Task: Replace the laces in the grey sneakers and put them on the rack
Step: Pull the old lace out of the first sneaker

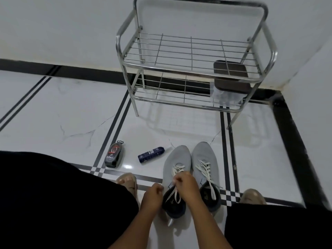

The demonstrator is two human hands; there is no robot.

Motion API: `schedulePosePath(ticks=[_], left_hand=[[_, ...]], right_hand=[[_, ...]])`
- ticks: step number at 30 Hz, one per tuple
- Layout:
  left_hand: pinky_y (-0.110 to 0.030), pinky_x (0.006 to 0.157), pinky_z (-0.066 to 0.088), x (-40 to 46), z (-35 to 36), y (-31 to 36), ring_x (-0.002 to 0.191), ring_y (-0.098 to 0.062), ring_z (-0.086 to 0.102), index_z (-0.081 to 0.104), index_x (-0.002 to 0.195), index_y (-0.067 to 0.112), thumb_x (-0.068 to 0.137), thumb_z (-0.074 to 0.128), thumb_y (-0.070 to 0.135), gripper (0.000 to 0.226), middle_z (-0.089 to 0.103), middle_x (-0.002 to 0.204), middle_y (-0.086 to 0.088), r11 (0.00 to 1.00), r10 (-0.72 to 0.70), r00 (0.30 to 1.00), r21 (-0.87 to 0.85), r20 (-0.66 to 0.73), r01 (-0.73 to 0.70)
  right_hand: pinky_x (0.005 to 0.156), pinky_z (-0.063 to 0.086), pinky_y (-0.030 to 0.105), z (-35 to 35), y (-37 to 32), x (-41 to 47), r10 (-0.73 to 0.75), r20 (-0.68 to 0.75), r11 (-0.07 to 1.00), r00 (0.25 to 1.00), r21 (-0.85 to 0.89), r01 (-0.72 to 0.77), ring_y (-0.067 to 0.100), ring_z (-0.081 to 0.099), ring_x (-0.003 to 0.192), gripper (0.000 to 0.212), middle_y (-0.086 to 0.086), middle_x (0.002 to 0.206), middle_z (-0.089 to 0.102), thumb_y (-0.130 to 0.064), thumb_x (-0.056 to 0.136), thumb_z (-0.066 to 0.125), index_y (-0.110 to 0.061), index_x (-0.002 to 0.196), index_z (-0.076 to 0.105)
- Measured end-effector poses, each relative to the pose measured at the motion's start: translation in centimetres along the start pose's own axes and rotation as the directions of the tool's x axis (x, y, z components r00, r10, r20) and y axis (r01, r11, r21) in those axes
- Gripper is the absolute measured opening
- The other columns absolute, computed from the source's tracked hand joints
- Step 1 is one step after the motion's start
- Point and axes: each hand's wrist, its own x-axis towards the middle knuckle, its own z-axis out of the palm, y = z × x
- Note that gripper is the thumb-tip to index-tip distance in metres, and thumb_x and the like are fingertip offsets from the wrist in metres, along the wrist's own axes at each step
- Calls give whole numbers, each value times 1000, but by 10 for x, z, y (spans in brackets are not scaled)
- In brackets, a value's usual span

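White floor tiles (71, 108) with black inlay lines fill the view I am working through, meeting a pale wall at the back. Against that wall stands the chrome wire rack (195, 56), two shelves; a dark square lid on a clear container (229, 83) sits on its lower shelf at the right. Nearer me, the grey sneakers lie side by side on the floor between my knees, toes toward the rack: left sneaker (177, 164), right sneaker (204, 159), just touching along their inner edges. Both carry white laces; those on the right sneaker (206, 171) hang loose over its collar. My right hand (185, 186) pinches the lace of the left sneaker (177, 168) near the upper eyelets, fingers curled round it; my left hand (152, 194) is curled at the shoe's collar, and I cannot tell whether it holds a lace end. A blue tube (151, 154) and a black packet (114, 155) lie apart on the floor to the left. Risk, as I judge it: pulling unevenly could jam the lace in an eyelet or drag the sneaker across the slick tile. Eyelets are hidden beneath my right hand, the packet's print is too blurred to read, and my knees cut off the lower corners.
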Motion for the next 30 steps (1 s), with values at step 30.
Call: schedulePosePath(ticks=[30], left_hand=[[-19,60,41,13,6,37,64,-7,54,56,72,22,76,66,5,20,59,71,4,982,186,968,-67,170,-177]], right_hand=[[54,44,19,-18,19,-26,226,215,815,950,492,-306,8,52,66,22,-2,77,57,4,92,49,-15,96,59]])
